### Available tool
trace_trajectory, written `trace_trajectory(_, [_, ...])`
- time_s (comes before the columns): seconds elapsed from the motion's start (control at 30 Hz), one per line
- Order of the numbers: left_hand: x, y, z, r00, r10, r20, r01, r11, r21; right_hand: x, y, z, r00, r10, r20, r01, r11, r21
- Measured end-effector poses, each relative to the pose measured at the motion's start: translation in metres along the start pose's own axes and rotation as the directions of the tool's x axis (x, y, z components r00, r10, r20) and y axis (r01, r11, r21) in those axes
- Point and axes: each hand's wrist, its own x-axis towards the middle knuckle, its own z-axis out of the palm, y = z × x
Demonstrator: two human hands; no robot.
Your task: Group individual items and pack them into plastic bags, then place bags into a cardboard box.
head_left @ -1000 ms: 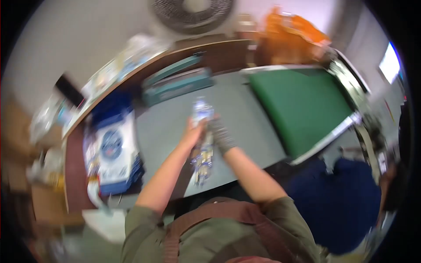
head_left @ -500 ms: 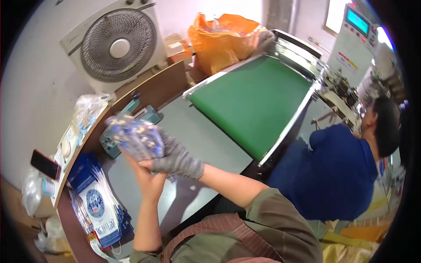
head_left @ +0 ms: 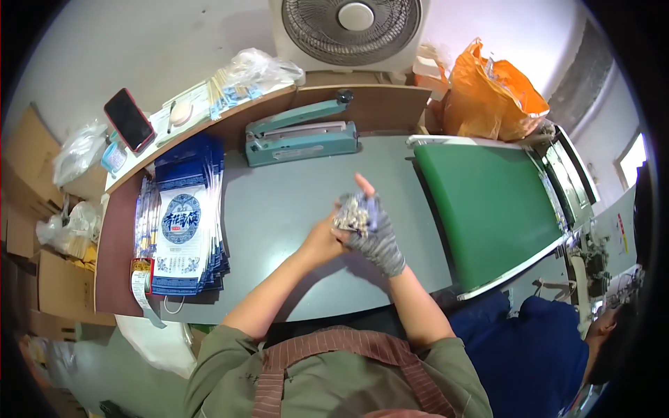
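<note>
From the head view we see our bare left hand (head_left: 322, 242) and grey-gloved right hand (head_left: 376, 233) both clenched on a small shiny crinkled packet (head_left: 352, 214), held above the middle of the grey desk (head_left: 279, 209). A teal heat sealer (head_left: 301, 136) lies at eleven o'clock of the packet, and a stack of blue-and-white printed bags (head_left: 182, 223) at nine o'clock.

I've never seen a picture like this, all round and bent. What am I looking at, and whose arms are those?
No machine here: a camera worn on a person's head looks down, and its fisheye lens bends the edges. The arms rising from the bottom are the wearer's own. The bare left hand and the grey-gloved right hand together hold a small shiny packet bundle above the grey table. On the table lie a stack of blue and white bags and a teal heat sealer. A green conveyor belt runs to the right, where another person in blue is. A fan stands behind.
</note>
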Motion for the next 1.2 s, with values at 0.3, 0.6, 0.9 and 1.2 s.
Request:
trace_trajectory(0.3, [-0.103, 0.06, 0.004, 0.799, -0.237, 0.553, 0.595, 0.175, -0.784, -0.017, -0.018, 0.034, 0.997, 0.006, -0.073, 0.003, 0.992, 0.128])
trace_trajectory(0.6, [-0.193, 0.06, -0.122, 0.742, -0.377, -0.554, 0.547, 0.818, 0.177, -0.054, 0.041, 0.05, 0.737, 0.595, 0.321, -0.676, 0.657, 0.334])
trace_trajectory(0.9, [-0.243, 0.12, -0.221, 0.898, -0.327, -0.294, 0.44, 0.683, 0.583, -0.059, 0.044, 0.057, 0.735, 0.616, 0.285, -0.677, 0.639, 0.365])
trace_trajectory(1.2, [-0.249, 0.053, -0.221, 0.809, -0.359, -0.466, 0.588, 0.522, 0.618, -0.059, 0.046, 0.067, 0.742, 0.586, 0.327, -0.67, 0.634, 0.385])
